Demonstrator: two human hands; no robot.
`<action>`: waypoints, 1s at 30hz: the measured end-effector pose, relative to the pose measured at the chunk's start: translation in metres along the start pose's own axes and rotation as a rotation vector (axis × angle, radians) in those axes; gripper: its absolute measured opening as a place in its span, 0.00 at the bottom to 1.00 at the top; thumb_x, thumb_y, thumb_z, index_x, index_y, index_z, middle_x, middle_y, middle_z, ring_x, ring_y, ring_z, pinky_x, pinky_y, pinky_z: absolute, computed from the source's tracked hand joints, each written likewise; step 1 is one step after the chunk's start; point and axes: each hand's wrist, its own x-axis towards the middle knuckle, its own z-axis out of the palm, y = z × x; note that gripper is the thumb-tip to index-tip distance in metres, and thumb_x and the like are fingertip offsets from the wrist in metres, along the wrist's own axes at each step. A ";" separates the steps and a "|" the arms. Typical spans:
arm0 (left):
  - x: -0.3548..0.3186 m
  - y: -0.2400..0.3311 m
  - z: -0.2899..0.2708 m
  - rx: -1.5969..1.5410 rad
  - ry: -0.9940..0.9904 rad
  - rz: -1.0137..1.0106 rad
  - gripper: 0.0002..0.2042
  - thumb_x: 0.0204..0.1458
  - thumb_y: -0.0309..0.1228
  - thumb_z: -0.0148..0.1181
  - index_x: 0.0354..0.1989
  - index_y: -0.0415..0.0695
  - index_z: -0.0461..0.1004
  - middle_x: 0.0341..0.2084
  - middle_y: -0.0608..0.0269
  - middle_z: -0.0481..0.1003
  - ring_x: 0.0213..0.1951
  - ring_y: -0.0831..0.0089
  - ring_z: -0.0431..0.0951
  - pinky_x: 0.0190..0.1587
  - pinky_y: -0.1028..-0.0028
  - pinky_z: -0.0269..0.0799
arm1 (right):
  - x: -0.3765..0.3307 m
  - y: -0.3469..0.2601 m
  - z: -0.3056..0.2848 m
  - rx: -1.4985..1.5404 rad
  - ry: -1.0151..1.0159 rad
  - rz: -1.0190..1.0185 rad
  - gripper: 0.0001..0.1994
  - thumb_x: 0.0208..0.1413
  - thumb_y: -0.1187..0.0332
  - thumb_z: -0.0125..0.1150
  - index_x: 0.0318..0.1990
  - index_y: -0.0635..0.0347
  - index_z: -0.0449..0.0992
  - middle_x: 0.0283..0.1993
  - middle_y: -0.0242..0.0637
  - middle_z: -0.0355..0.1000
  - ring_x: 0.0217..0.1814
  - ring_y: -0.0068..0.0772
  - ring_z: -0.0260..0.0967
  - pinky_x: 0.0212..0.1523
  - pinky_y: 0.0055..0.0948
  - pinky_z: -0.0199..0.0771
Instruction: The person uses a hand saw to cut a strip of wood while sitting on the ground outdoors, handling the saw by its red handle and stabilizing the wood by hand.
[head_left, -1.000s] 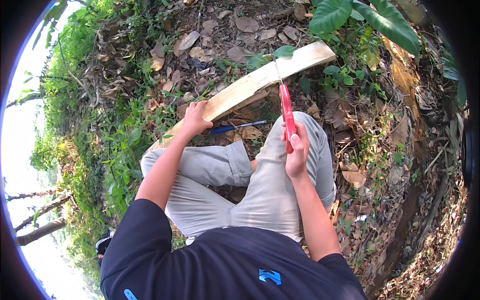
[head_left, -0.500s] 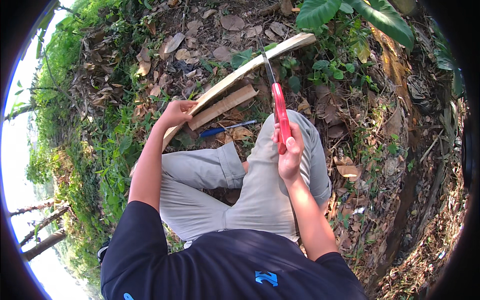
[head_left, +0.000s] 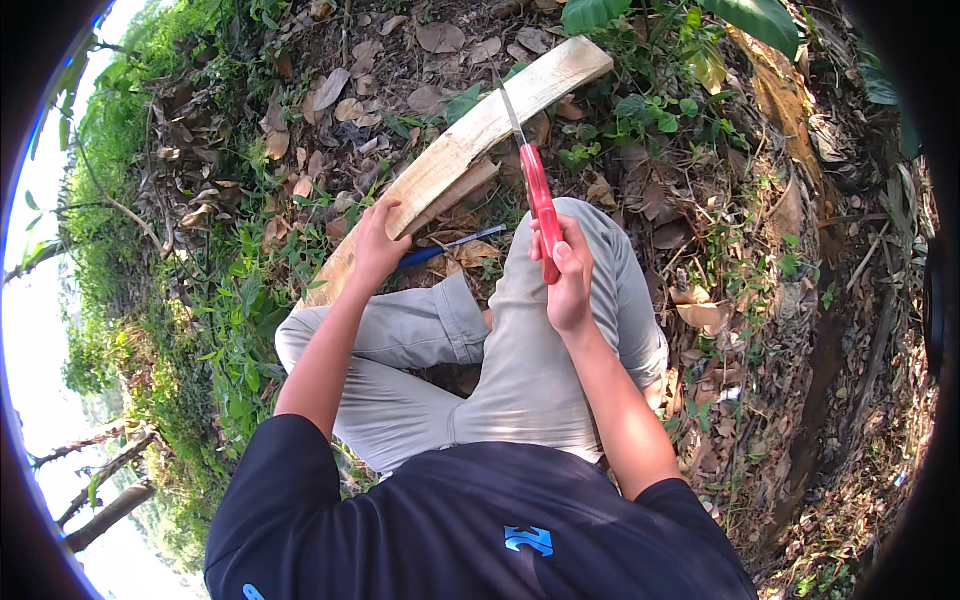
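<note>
A long pale wooden plank (head_left: 500, 103) slants across the ground in front of my legs, its broad face turned up. My left hand (head_left: 376, 245) grips its lower part, fingers over the face and thumb at the near edge. In my right hand (head_left: 566, 275) is a saw (head_left: 538, 190) by its red handle, above my right knee. Its narrow metal blade, seen nearly edge-on, lies across the upper part of the plank; whether it touches the wood I cannot tell. A shorter wooden piece (head_left: 468, 186) lies partly hidden beneath the plank's near edge.
A blue-handled tool with a slim metal shaft (head_left: 440, 248) lies on the ground between the wood and my crossed legs (head_left: 410, 335). Dry leaves (head_left: 440, 38) cover the soil beyond. Green plants (head_left: 240, 300) grow at the left, and large leaves (head_left: 765, 25) hang at the upper right.
The plank has rolled from its narrow edge to show its broad face, covering more of the shorter piece. My left hand has shifted right and slightly down; the saw has moved a little left.
</note>
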 end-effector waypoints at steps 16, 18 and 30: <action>-0.044 0.077 0.034 -0.468 -0.443 -0.039 0.17 0.53 0.26 0.62 0.52 0.40 0.78 0.32 0.58 0.82 0.35 0.71 0.82 0.42 0.70 0.77 | 0.100 0.024 0.016 -1.362 -0.540 -0.597 0.18 0.57 0.52 0.60 0.47 0.53 0.79 0.44 0.37 0.76 0.52 0.39 0.68 0.57 0.45 0.60; -0.039 0.064 0.023 -0.386 -0.456 -0.094 0.19 0.54 0.26 0.63 0.55 0.41 0.76 0.34 0.63 0.82 0.36 0.76 0.80 0.43 0.72 0.77 | 0.130 0.036 0.006 -1.471 -0.533 -0.662 0.15 0.55 0.54 0.59 0.44 0.51 0.80 0.44 0.35 0.77 0.54 0.37 0.69 0.59 0.46 0.59; 0.006 0.022 -0.003 -0.226 -0.068 -0.093 0.27 0.41 0.29 0.75 0.54 0.46 0.77 0.51 0.52 0.76 0.49 0.60 0.77 0.53 0.63 0.76 | 0.117 0.087 0.033 -1.142 -0.379 0.576 0.21 0.53 0.70 0.58 0.53 0.75 0.73 0.55 0.65 0.72 0.60 0.64 0.72 0.64 0.47 0.71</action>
